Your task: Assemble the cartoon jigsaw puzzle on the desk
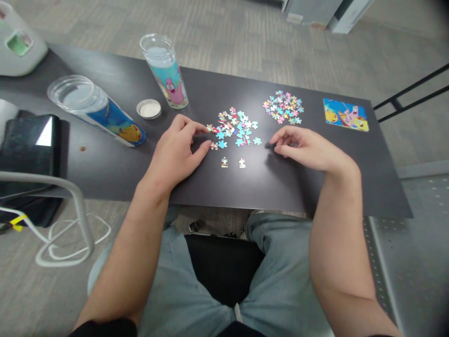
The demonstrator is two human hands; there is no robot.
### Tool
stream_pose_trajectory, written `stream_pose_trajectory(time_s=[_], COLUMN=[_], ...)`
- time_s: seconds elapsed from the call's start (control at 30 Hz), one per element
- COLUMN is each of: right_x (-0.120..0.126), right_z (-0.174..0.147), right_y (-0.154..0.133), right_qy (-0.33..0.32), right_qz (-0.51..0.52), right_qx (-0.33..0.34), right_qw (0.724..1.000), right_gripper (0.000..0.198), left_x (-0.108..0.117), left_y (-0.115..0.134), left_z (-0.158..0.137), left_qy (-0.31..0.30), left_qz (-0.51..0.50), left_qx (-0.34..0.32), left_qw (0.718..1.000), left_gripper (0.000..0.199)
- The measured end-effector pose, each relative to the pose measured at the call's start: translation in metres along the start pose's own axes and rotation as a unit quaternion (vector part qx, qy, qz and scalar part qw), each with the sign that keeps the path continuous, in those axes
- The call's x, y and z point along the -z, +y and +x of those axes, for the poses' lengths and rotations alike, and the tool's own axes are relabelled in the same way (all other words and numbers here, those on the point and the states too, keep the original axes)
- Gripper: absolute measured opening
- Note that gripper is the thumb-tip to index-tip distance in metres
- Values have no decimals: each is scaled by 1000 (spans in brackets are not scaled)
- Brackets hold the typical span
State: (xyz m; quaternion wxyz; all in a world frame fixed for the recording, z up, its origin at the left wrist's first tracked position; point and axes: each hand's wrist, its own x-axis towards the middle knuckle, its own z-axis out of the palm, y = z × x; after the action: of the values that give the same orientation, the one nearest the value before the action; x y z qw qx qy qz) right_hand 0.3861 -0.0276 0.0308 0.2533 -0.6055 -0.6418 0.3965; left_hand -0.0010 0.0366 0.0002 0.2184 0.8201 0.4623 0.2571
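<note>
My left hand (180, 145) rests on the table at the left edge of a loose pile of jigsaw pieces (229, 125). Its thumb and index finger are apart, the index tip touching or almost touching the pile and the thumb beside a brownish piece (214, 146). To the right of the pile hovers my right hand (301, 146), fingers loosely curled, with a small gap to the thumb and nothing visible between them. A single blue piece (257, 141) lies between that hand and the pile. Nearer to me, two separate pieces, one left (224, 162) and one right (242, 163), lie side by side.
A second pile of pieces (283, 107) and a cartoon picture card (346, 114) lie at the right. Two clear-topped cartoon tubes, one taller-looking (115, 119) and one behind (171, 82), stand left near a round lid (149, 109). A black case (30, 145) sits far left.
</note>
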Motion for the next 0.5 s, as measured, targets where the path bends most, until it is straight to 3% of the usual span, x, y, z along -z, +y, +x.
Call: stream_pose_trajectory(time_s=[0.17,0.4,0.5], right_x=[-6,-23,-29], right_z=[14,40,46], right_y=[-3,3,10], right_qy=[25,67,81], right_qz=[-57,-150,-169], right_qx=[19,95,116], right_qw=[998,982,975], right_gripper=[35,56,57], left_x=[-13,-8,-8], left_y=[-12,-4,-3], left_z=[-5,-4,-3], left_qy=[57,-16,-16], left_qz=[63,56,53], left_qx=[39,9,1], left_qw=[996,998,998], left_gripper=[70,58,55])
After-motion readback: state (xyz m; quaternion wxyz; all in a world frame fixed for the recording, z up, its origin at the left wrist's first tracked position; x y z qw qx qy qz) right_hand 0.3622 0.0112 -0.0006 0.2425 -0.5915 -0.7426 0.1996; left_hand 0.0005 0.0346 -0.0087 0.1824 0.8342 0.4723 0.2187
